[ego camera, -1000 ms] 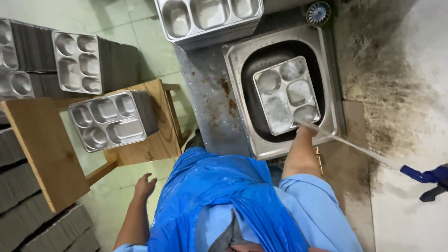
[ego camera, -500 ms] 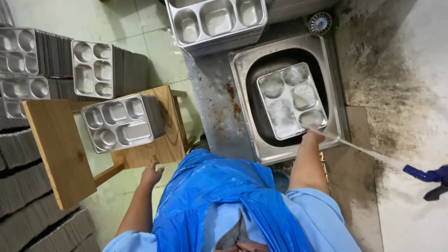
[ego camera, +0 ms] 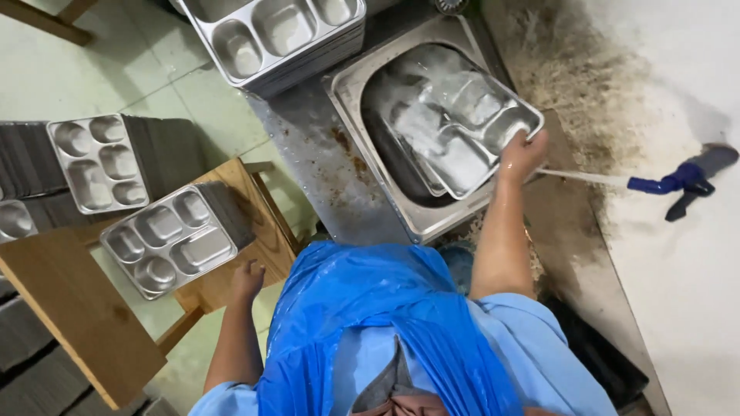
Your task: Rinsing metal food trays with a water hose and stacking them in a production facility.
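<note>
Only one tray (ego camera: 462, 131), right hand (ego camera: 523, 154).

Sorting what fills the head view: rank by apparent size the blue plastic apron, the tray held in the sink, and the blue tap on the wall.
1. Blue plastic apron, though nearest the camera.
2. Tray, gripped by the right hand.
3. Blue tap, clearly smallest.

Sink (ego camera: 351, 92) basin: largely filled by tilted steel tray (ego camera: 462, 127); narrow dark gap open along left wall only.
Right hand (ego camera: 523, 154): on tray's right corner, water stream (ego camera: 582, 177) from blue nozzle (ego camera: 678, 181) just beside it, crossing approach from right.
Tray stack (ego camera: 277, 35): blocks far-left side of sink.
Left hand (ego camera: 248, 279): over open floor strip, wooden stool (ego camera: 231, 270) with tray pile (ego camera: 173, 239) just beside.
Blue apron (ego camera: 370, 323): closes near side.
</note>
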